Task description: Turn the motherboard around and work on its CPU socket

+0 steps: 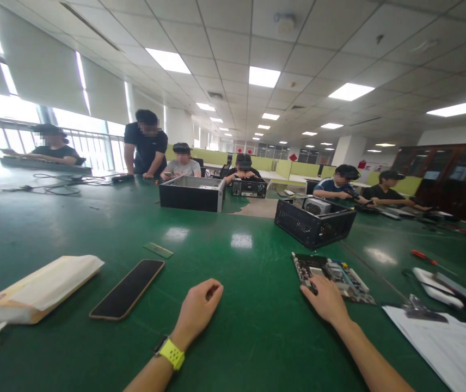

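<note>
My right hand [327, 301] is at the near left edge of a motherboard [341, 277], its thumb by the edge and its fingers closed on the board's corner. The board lies flat on the green table, its slots and connectors facing up. My left hand [198, 309], with a yellow watch strap [171, 354] on the wrist, rests on the table with fingers curled in. Nothing shows in the gap between its thumb and fingers. A dark-screened phone [129, 288] lies to its left, and a thin green strip [158, 250] lies beyond the phone.
An open computer case [314, 224] stands beyond the motherboard, another case [190, 195] further left. On the right lie a clipboard [441, 340], a white device [437, 287] and a screwdriver [424, 257]. A tissue pack [41, 288] lies left. Several people sit or stand around the table.
</note>
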`<control>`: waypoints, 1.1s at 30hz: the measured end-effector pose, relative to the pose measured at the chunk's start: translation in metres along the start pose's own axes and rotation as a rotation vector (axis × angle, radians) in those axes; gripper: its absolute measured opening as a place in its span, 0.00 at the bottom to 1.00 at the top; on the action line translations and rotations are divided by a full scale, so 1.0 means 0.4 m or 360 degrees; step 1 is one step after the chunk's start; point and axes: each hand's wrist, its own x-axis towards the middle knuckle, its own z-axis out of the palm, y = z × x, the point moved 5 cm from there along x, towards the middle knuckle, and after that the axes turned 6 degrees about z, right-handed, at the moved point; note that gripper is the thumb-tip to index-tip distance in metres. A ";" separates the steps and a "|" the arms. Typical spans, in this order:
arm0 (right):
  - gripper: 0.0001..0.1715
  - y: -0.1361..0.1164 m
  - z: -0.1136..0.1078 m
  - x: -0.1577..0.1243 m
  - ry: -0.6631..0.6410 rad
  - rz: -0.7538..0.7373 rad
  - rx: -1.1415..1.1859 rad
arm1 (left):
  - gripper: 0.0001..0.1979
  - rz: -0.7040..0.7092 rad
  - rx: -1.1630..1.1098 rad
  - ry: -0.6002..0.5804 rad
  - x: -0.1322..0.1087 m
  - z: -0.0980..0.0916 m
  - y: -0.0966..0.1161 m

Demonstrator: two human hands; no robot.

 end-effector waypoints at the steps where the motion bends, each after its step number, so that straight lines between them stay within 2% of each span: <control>1: 0.22 -0.011 -0.011 -0.006 -0.0010 -0.0012 -0.0002 | 0.15 0.0005 0.0009 -0.0001 0.000 0.000 0.002; 5: 0.21 -0.108 -0.066 -0.075 -0.0100 -0.0049 -0.0007 | 0.15 0.0021 0.0017 -0.0017 0.001 0.005 0.004; 11: 0.19 -0.355 -0.135 -0.288 -0.0387 -0.0378 0.0247 | 0.13 0.0178 0.0006 -0.0074 0.000 0.025 0.011; 13: 0.18 -0.425 -0.149 -0.331 -0.0577 -0.0476 0.0359 | 0.18 0.0346 0.0002 -0.0172 -0.006 0.034 0.028; 15: 0.18 -0.464 -0.168 -0.325 -0.0613 -0.0548 0.0507 | 0.26 0.0467 0.0015 -0.0319 -0.016 0.046 0.039; 17: 0.17 -0.458 -0.183 -0.273 -0.0466 -0.0523 0.0629 | 0.29 0.0480 0.0039 -0.0447 -0.023 0.056 0.039; 19: 0.17 -0.413 -0.173 -0.203 -0.0311 -0.0407 0.0659 | 0.27 0.0449 0.0059 -0.0518 -0.026 0.061 0.032; 22: 0.16 -0.334 -0.108 -0.128 -0.0375 -0.0278 0.0664 | 0.19 0.0426 0.0061 -0.0531 -0.025 0.061 0.027; 26: 0.12 -0.292 -0.044 -0.118 -0.0466 -0.0316 0.0738 | 0.10 0.0361 0.0077 -0.0518 -0.019 0.060 0.027; 29: 0.12 -0.296 -0.040 -0.130 -0.0431 -0.0307 0.0727 | 0.06 0.0385 0.0000 -0.0475 -0.016 0.058 0.033; 33: 0.13 -0.303 -0.049 -0.132 -0.0419 -0.0283 0.0756 | 0.06 0.0386 -0.0066 -0.0423 -0.017 0.054 0.036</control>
